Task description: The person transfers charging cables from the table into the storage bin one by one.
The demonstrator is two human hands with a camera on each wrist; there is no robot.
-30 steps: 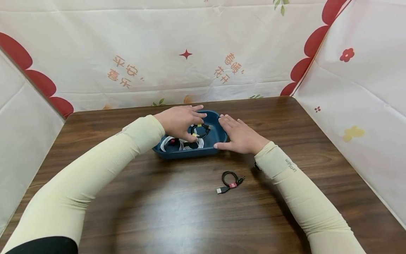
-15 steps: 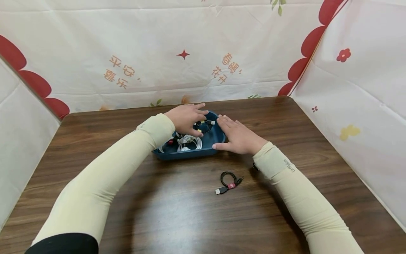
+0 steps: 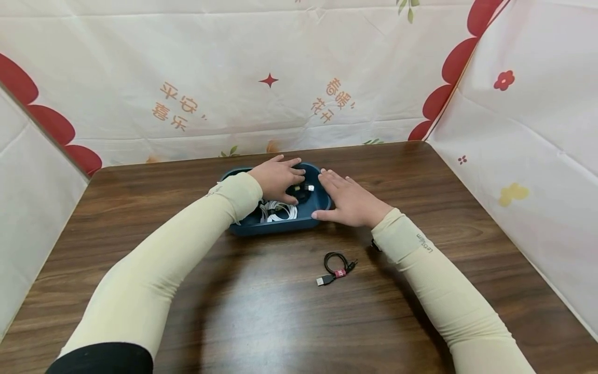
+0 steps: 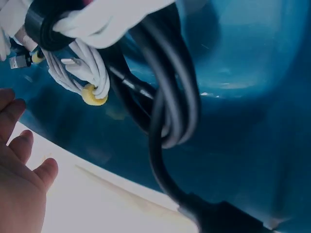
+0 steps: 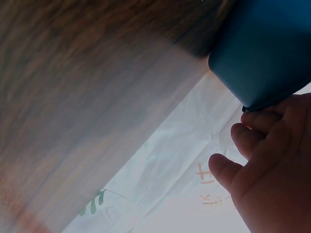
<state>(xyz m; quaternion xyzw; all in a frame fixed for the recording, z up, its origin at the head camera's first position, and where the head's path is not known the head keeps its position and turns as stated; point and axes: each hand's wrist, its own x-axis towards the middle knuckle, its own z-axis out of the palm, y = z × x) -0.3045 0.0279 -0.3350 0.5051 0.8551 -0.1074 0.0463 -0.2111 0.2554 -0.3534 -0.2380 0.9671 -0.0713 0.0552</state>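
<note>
A blue oblong box [image 3: 280, 227] stands near the back of the table, with several coiled cables in it. My left hand [image 3: 276, 181] is over the box, fingers spread and relaxed, just above a black cable [image 3: 303, 195]. White coiled cables [image 3: 286, 210] lie below its thumb. The left wrist view shows a thick black cable [image 4: 187, 97] and a white cable [image 4: 99, 65] with a yellow tie. My right hand [image 3: 353, 201] rests against the box's right end, fingers straight. In front, a coiled black USB cable [image 3: 329, 279] with a pink tie lies on the table.
The brown wooden table [image 3: 261, 311] is bounded at the back by a printed white cloth [image 3: 224, 62]. Another white cloth panel [image 3: 537, 156] rises along the right edge. A strip of similar cloth stands at the left.
My left hand has moved slightly right over the box, and the black cable under it has shifted and now lies lower. My right hand and the USB cable on the table stay put.
</note>
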